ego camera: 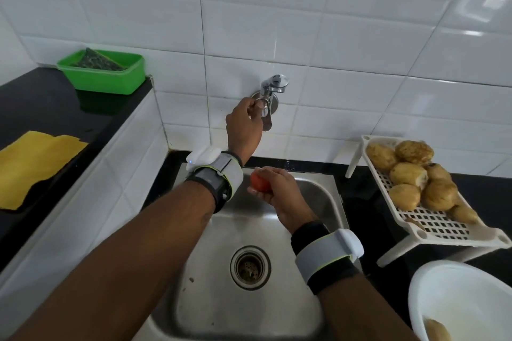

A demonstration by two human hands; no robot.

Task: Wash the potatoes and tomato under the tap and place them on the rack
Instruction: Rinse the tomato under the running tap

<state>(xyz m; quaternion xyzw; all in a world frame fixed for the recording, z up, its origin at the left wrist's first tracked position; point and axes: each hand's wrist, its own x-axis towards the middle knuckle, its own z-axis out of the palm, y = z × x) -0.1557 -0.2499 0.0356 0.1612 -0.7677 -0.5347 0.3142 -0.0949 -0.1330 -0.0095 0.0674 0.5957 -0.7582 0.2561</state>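
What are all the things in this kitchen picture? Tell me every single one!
shiny steel sink: one, silver, centre
chrome wall tap: one, silver, tiled wall above the sink
white slotted plastic rack: one, white, right of the sink
brown lumpy potatoes: about seven, brown, piled on the rack
white round bowl: one, white, bottom right, another potato peeking out
red round tomato: one, red, held over the sink
green plastic tub: one, green, black counter on the left, dark scrubber inside
yellow cloth: one, yellow, same counter
grey-and-black wristbands: two, one on each wrist
left hand: one, grips the tap's handle
right hand: one, holds the tomato
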